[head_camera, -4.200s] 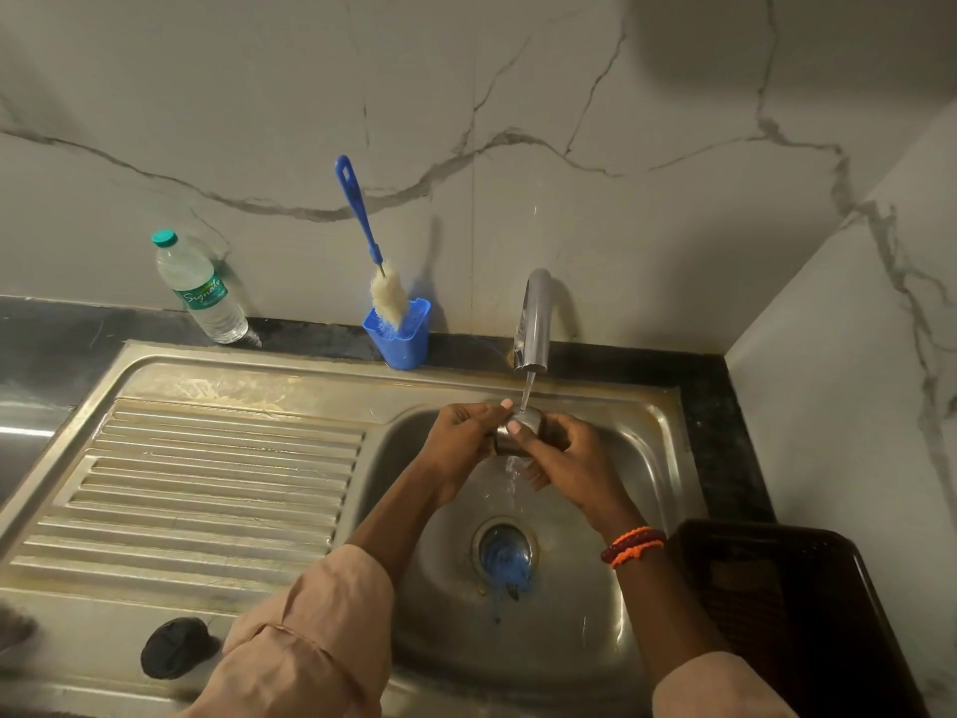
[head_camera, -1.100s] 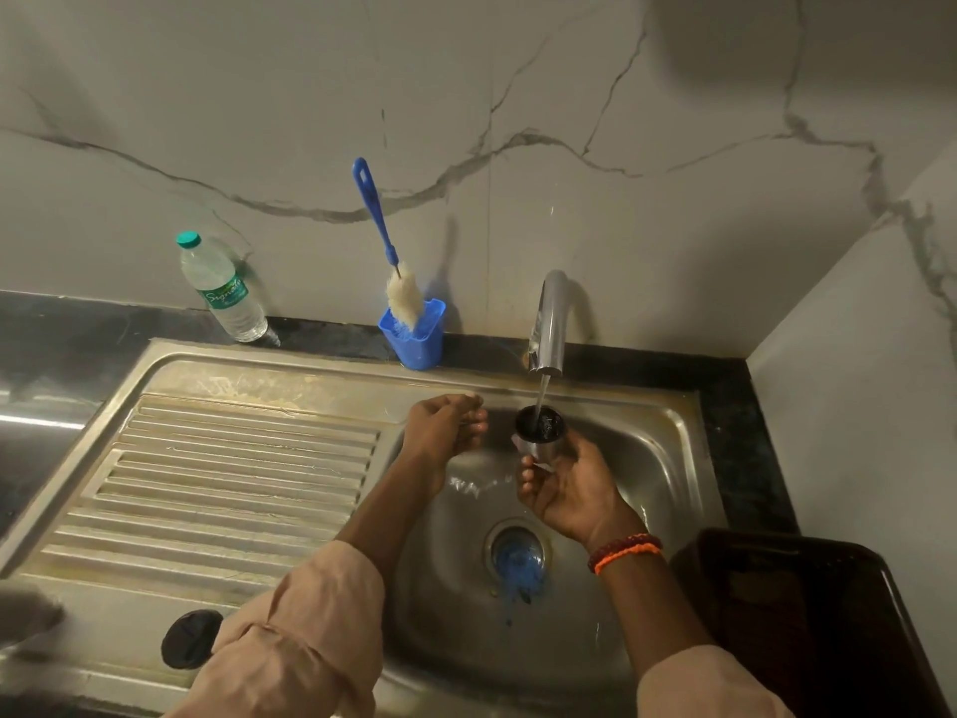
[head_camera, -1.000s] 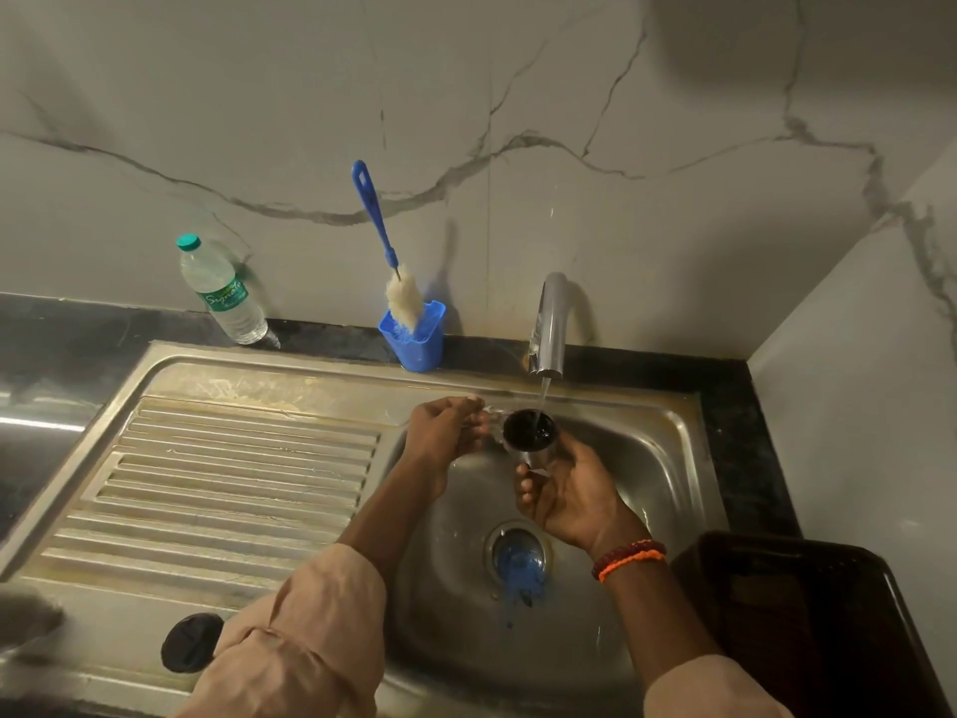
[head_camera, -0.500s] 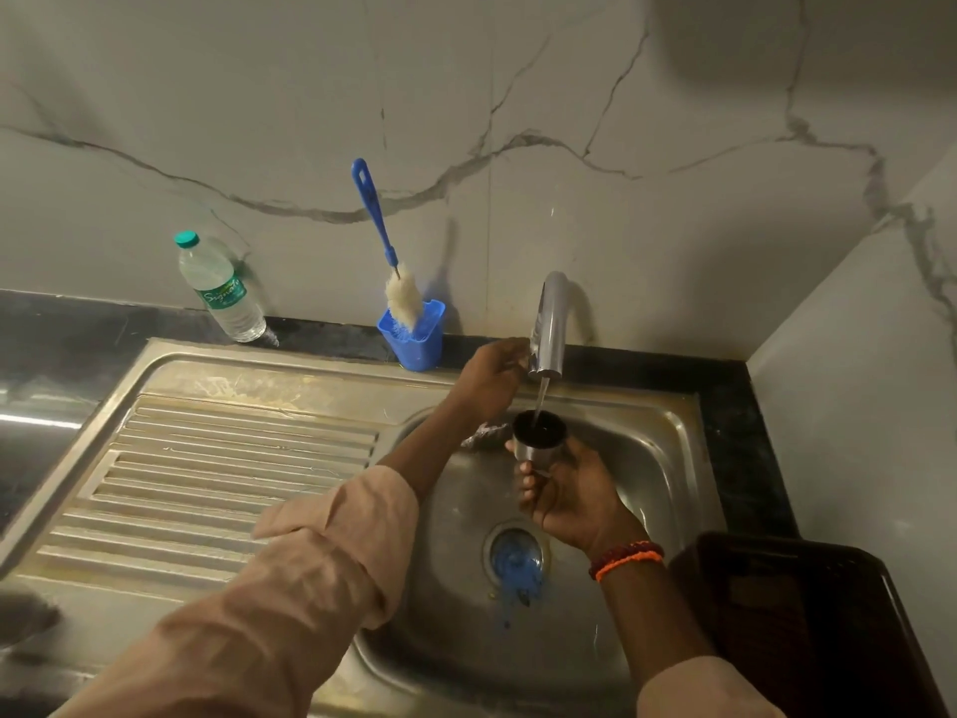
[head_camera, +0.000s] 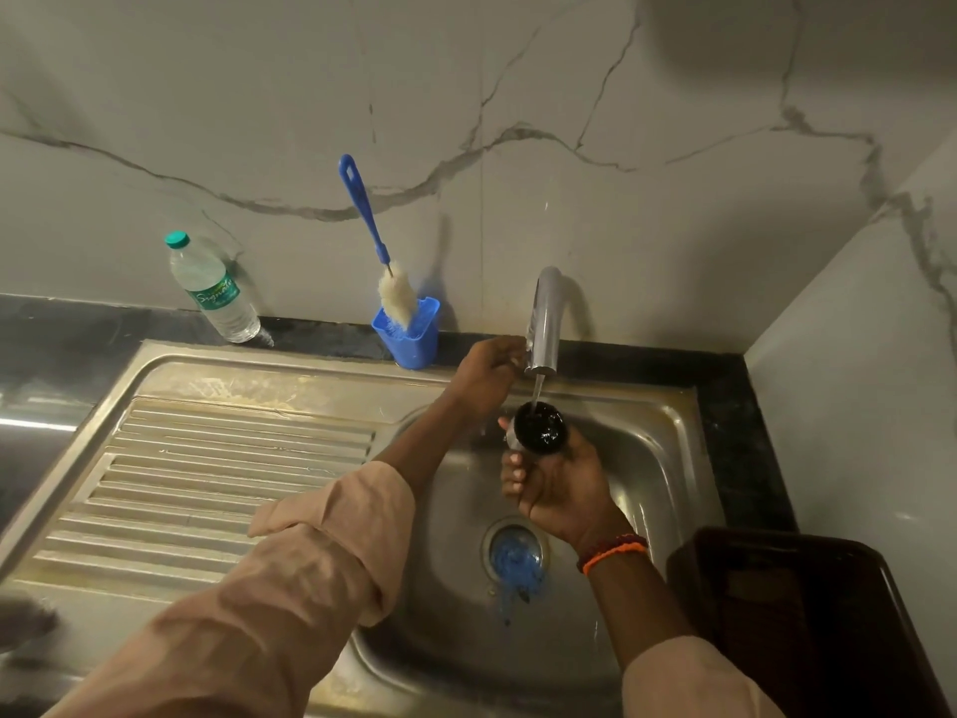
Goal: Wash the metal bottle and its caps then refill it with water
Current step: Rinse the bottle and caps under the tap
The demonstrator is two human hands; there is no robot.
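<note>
Right hand point(head_camera: 556, 489) grips the cap point(head_camera: 538, 427) mouth-up under the tap point(head_camera: 544, 323) stream, frame centre, over the sink point(head_camera: 668, 458). Left hand point(head_camera: 484, 378) curls at the tap's side, likely on its handle. Cap rinse looks underway; metal bottle not visible; refill remains.

Rolled-up peach sleeves point(head_camera: 331, 557); orange and dark beaded wristbands point(head_camera: 613, 551).

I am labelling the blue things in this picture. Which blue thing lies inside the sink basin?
The blue scrubber on the drain of the sink. The blue holder and the blue-handled bottle brush stand on the counter behind the sink.
</note>
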